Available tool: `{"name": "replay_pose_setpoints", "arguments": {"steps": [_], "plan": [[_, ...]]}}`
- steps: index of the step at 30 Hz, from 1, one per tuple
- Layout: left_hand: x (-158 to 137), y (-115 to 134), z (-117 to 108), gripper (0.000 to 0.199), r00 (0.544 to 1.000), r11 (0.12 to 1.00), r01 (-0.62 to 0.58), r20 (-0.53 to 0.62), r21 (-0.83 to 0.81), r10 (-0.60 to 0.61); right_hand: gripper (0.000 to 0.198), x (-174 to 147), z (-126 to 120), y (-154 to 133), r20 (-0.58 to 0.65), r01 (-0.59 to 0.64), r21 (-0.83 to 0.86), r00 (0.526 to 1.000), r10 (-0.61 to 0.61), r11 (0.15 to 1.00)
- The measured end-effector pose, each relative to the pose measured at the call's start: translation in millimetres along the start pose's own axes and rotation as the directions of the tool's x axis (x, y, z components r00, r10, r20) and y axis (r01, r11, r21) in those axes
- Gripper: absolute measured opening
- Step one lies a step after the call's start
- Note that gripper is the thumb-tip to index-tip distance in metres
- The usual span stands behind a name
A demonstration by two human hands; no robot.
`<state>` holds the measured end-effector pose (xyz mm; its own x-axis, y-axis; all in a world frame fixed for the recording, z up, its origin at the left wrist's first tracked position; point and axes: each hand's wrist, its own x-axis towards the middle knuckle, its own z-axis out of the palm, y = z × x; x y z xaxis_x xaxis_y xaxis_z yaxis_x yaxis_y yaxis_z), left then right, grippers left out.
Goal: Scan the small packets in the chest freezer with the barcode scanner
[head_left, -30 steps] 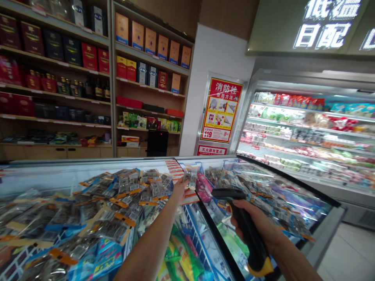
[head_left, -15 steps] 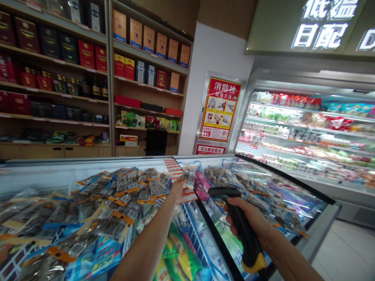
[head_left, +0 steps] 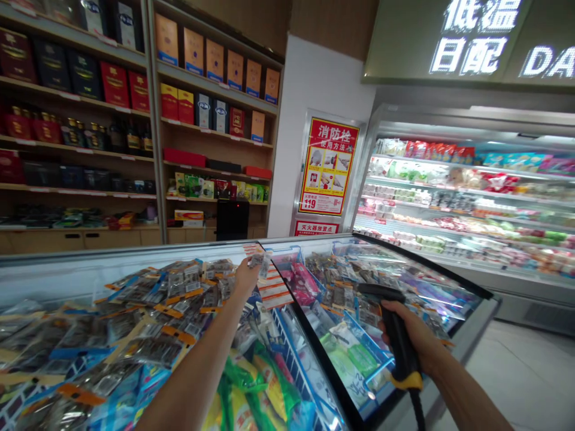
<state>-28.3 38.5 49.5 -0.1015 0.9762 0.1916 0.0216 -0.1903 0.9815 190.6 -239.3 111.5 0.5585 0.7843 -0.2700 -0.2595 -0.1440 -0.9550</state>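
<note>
My left hand [head_left: 247, 278] is stretched over the open freezer chest and pinches a small clear plastic packet [head_left: 260, 263] near its back edge. Orange-and-white price labels [head_left: 272, 287] lie right beside that packet on the glass edge. In my right hand [head_left: 409, 330] is a black and yellow barcode scanner [head_left: 401, 344], its head pointing left and its cable hanging down. It hovers above the right part of the chest. Many dark vacuum-packed bags with orange and blue headers [head_left: 186, 281] are heaped to the left of my left hand. Green and yellow bags [head_left: 260, 383] lie below my left forearm.
A black-edged sliding glass lid [head_left: 309, 335] divides the chest. Blue wire baskets [head_left: 366, 347] hold more packets. Behind stand wooden shelves of boxes [head_left: 215, 126], a white pillar with a red poster [head_left: 329, 166] and a lit refrigerated display [head_left: 471, 197] at right.
My left hand has moved left with the packet, uncovering more of the price labels. My right hand has carried the scanner to the right, farther from the packet. The view has shifted slightly right.
</note>
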Motion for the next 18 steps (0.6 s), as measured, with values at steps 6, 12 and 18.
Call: {"name": "replay_pose_setpoints", "arguments": {"steps": [6,12,18], "plan": [[7,28,-57,0.046,0.986,0.752,-0.122,-0.006,0.648,0.164,0.02,9,-18,4,0.001,0.021,0.043,1.0,-0.021,0.999],[2,43,-88,0.043,0.915,0.38,-0.15,-0.017,0.913,0.402,0.02,13,-34,7,-0.005,0.001,0.091,1.0,-0.001,0.996],[-36,54,6,0.04,0.904,0.584,-0.395,0.187,0.709,0.385,0.021,12,-42,9,-0.003,0.012,0.128,1.0,-0.012,0.992]]}}
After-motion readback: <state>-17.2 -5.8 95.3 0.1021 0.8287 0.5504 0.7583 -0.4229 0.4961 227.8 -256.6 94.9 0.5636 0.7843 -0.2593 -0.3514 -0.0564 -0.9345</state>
